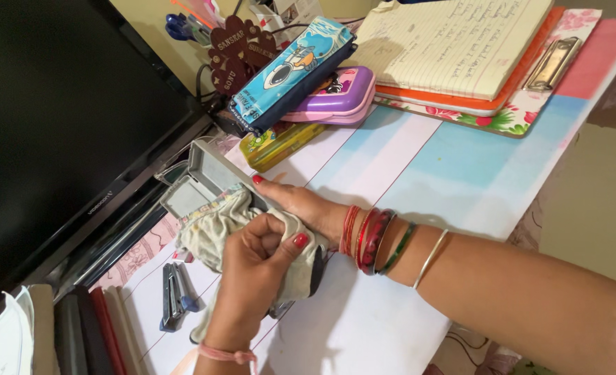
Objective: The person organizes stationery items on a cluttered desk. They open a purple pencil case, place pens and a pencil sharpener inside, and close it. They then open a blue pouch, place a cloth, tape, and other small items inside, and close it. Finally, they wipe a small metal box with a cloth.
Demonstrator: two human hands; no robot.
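Crumpled pale grey cotton cloth [214, 232] pressed over a grey rectangular plastic device [207, 177], between both hands. Left hand [252, 278] clenched on a fold of the cloth, thumb on top. Right hand [301, 205] flat along the device's near edge, fingers extended, bracing it. Left of the left hand, small blue-grey metal stapler [174, 295]. Beyond the right hand, yellow-green box [280, 144], purple plastic case [339, 97], blue printed pouch [290, 73].
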